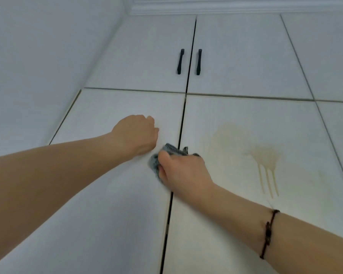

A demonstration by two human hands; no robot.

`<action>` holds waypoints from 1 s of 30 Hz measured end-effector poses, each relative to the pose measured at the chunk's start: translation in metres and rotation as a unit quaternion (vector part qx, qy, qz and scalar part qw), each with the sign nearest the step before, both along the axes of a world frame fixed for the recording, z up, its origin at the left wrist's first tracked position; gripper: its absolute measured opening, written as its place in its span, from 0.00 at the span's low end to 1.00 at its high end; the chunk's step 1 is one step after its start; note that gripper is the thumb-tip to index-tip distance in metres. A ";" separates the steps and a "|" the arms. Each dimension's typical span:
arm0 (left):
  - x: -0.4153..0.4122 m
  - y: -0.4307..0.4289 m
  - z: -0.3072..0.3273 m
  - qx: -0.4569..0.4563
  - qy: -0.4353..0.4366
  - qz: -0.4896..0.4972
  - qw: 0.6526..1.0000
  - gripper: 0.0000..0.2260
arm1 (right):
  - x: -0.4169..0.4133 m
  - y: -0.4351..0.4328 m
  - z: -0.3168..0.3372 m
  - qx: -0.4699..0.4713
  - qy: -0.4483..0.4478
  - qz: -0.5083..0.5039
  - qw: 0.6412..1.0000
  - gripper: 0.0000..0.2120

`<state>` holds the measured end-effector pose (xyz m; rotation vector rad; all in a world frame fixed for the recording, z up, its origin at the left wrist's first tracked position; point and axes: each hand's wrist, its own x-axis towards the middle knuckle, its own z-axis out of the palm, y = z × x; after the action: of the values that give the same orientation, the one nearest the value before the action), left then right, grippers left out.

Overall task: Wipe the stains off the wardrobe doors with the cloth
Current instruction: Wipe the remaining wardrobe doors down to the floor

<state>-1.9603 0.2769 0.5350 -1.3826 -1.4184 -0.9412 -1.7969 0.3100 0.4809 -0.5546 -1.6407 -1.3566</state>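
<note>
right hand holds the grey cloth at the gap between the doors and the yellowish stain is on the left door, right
No. The head view shows the yellowish stain on the right door, not the left. The right hand does hold the grey cloth at the gap.

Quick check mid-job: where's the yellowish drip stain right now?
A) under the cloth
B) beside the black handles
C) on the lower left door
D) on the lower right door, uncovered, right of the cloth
D: the stain lies bare on the lower right door, right of the cloth gripped by the right hand.
</note>
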 end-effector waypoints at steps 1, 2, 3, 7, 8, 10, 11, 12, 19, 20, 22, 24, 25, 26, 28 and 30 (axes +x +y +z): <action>0.006 0.002 0.000 0.016 -0.013 -0.004 1.000 0.18 | 0.005 0.002 -0.009 0.015 -0.019 -0.003 1.000 0.05; 0.013 0.002 0.000 0.019 -0.024 -0.004 1.000 0.21 | 0.007 0.007 -0.002 0.016 -0.030 -0.019 0.999 0.05; 0.021 0.001 0.001 0.008 -0.035 -0.009 0.999 0.24 | 0.010 0.005 0.017 0.015 -0.022 -0.029 0.999 0.05; 0.042 -0.006 0.038 -0.038 -0.109 -0.049 0.992 0.31 | 0.030 -0.008 0.121 -0.018 0.149 -0.068 0.986 0.02; 0.044 -0.008 0.047 -0.053 -0.125 -0.055 0.989 0.31 | 0.039 -0.009 0.141 -0.006 0.187 -0.064 0.980 0.02; 0.048 -0.008 0.050 -0.088 -0.143 -0.041 0.985 0.35 | 0.057 -0.006 0.166 0.021 0.235 -0.067 0.969 0.02; 0.049 -0.004 0.050 -0.099 -0.149 -0.039 0.983 0.38 | 0.063 -0.006 0.171 0.023 0.248 -0.062 0.967 0.02; 0.051 0.003 0.049 -0.107 -0.159 -0.041 0.981 0.41 | 0.064 -0.005 0.171 0.027 0.258 -0.063 0.964 0.05; 0.053 0.034 0.054 -0.134 -0.205 -0.053 0.968 0.53 | 0.049 -0.002 0.069 0.062 0.099 -0.068 0.991 0.13; 0.054 0.034 0.055 -0.147 -0.209 -0.051 0.966 0.54 | 0.055 -0.003 0.065 0.069 0.085 -0.059 0.992 0.15; 0.056 0.030 0.053 -0.146 -0.211 -0.048 0.965 0.51 | 0.066 -0.001 0.087 0.075 0.117 -0.066 0.988 0.16; 0.054 0.031 0.052 -0.146 -0.214 -0.049 0.965 0.47 | 0.070 -0.008 0.135 0.043 0.197 -0.051 0.978 0.16; 0.052 0.033 0.051 -0.153 -0.217 -0.046 0.963 0.46 | 0.069 -0.011 0.157 0.036 0.228 -0.052 0.972 0.16; 0.052 0.034 0.050 -0.156 -0.221 -0.039 0.962 0.46 | 0.064 -0.011 0.174 0.039 0.248 -0.058 0.966 0.15; 0.052 0.035 0.050 -0.151 -0.234 -0.030 0.960 0.45 | 0.039 -0.003 0.189 0.057 0.247 -0.066 0.965 0.13; 0.055 0.034 0.049 -0.158 -0.248 -0.030 0.955 0.43 | 0.007 0.002 0.181 0.060 0.204 -0.074 0.974 0.12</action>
<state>-1.9057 0.3107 0.5839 -1.4876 -1.9826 -1.1960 -1.7896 0.3119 0.6615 -0.8362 -1.1960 -1.3331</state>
